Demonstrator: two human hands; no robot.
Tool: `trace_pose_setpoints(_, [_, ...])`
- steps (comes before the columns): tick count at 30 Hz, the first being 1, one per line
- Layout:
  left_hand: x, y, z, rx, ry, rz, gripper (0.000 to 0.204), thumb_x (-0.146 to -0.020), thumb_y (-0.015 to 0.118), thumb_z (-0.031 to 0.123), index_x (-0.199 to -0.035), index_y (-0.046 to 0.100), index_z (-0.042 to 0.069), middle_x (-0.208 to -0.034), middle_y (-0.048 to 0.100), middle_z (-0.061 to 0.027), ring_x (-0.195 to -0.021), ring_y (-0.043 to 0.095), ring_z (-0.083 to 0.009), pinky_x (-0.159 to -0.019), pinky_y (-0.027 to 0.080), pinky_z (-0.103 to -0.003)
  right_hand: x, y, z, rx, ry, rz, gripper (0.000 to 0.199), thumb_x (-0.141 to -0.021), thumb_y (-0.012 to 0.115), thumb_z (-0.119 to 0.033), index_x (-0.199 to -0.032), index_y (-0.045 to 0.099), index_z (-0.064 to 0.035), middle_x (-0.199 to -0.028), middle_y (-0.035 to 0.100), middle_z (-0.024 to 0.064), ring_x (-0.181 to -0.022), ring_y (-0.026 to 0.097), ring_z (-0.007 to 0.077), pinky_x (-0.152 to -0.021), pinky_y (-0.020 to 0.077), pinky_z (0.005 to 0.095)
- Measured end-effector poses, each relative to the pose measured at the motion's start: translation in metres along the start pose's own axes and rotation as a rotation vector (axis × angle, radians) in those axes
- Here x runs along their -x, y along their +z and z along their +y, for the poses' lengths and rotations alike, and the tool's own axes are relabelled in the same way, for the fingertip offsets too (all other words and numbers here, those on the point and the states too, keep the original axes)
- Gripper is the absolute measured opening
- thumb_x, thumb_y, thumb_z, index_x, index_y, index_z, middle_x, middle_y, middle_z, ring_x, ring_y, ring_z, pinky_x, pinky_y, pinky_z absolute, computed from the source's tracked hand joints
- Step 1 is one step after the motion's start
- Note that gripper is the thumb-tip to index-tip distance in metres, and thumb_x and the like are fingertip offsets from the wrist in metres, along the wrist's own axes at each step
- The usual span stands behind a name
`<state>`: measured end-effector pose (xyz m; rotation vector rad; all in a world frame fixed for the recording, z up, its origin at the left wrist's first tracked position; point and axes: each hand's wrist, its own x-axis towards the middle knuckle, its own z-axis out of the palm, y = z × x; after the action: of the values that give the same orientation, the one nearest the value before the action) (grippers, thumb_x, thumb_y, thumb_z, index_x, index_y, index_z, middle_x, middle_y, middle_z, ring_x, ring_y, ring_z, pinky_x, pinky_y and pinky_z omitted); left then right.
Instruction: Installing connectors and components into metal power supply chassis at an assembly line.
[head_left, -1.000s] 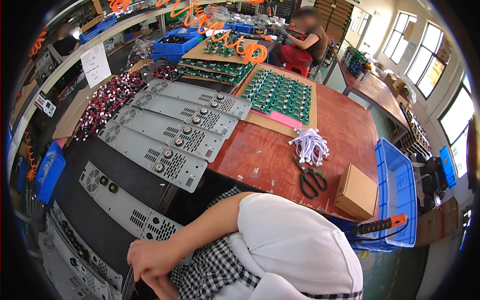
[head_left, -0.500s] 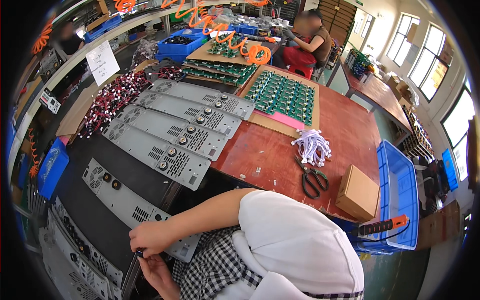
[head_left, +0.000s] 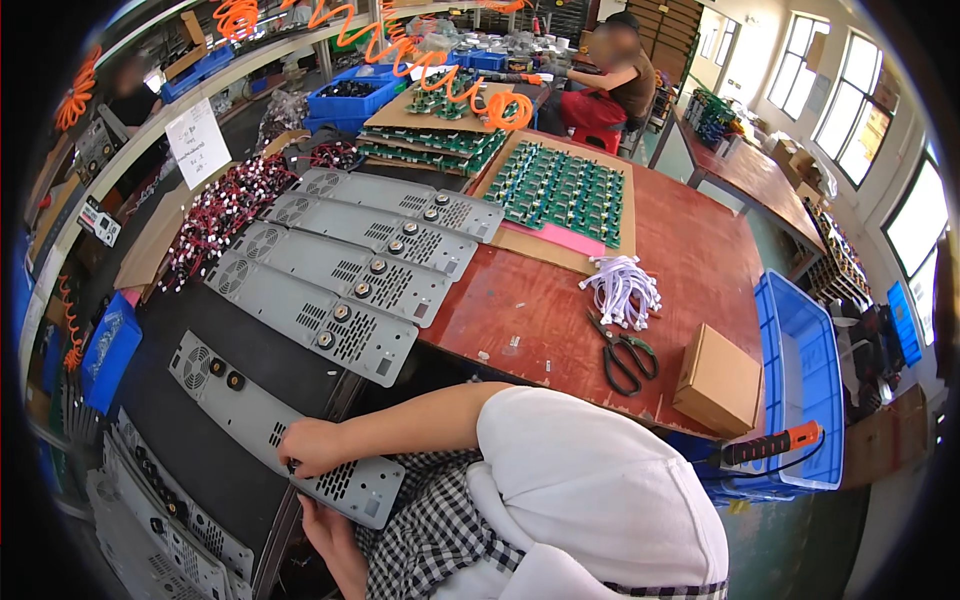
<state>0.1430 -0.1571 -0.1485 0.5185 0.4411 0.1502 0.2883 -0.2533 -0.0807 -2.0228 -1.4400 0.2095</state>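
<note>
A long grey metal panel (head_left: 245,408) with a round fan grille and slotted vents lies slantwise in front of me, its right end near my checked apron. Two black round fittings (head_left: 226,374) sit close to the grille. My right hand (head_left: 313,447) is closed over the panel beside the slots, its fingers pinched around a small dark part (head_left: 292,465) that is mostly covered. At the panel's near edge, my left hand (head_left: 330,530) reaches up from below. Its fingertips go out of sight under the panel, so their grip is hidden.
Several similar panels (head_left: 330,290) with round fittings lie beyond; more stand stacked at lower left (head_left: 175,520). On the red table are green circuit boards (head_left: 560,190), white cables (head_left: 622,292), scissors (head_left: 625,360) and a cardboard box (head_left: 718,380). A blue crate (head_left: 800,350) stands right. A person sits far off.
My right hand has moved up and rightward from the panel's near edge onto its face. My left hand, which was touching it, is now apart from it, lower, at the panel's underside.
</note>
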Motion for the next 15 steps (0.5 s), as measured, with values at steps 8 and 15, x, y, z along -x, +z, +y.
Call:
trace_pose_setpoints(8, [0.051, 0.087, -0.008, -0.891, 0.392, -0.296, 0.057, -0.078, 0.057, 0.028, -0.12, 0.041, -0.007, -0.112, 0.052, -0.0123, -0.103, 0.051, -0.0173, -0.089, 0.04, -0.028, 0.001, -0.009, -0.005, -0.06, 0.037, -0.046, 0.029, -0.064, 0.066, -0.02, -0.09, 0.067, -0.006, -0.082, 0.065, 0.0117, -0.08, 0.062, 0.0282, -0.075, 0.0482, 0.037])
trace_pose_setpoints(15, [0.047, 0.042, -0.022, -0.787, 0.329, -0.258, 0.048, -0.087, 0.049, 0.027, -0.122, 0.042, -0.005, -0.116, 0.051, -0.0127, -0.105, 0.051, -0.0183, -0.09, 0.041, -0.03, 0.018, -0.011, -0.007, -0.185, -0.058, -0.137, 0.031, -0.065, 0.068, -0.021, -0.092, 0.066, -0.0063, -0.082, 0.065, 0.0111, -0.079, 0.062, 0.027, -0.073, 0.0485, 0.0359])
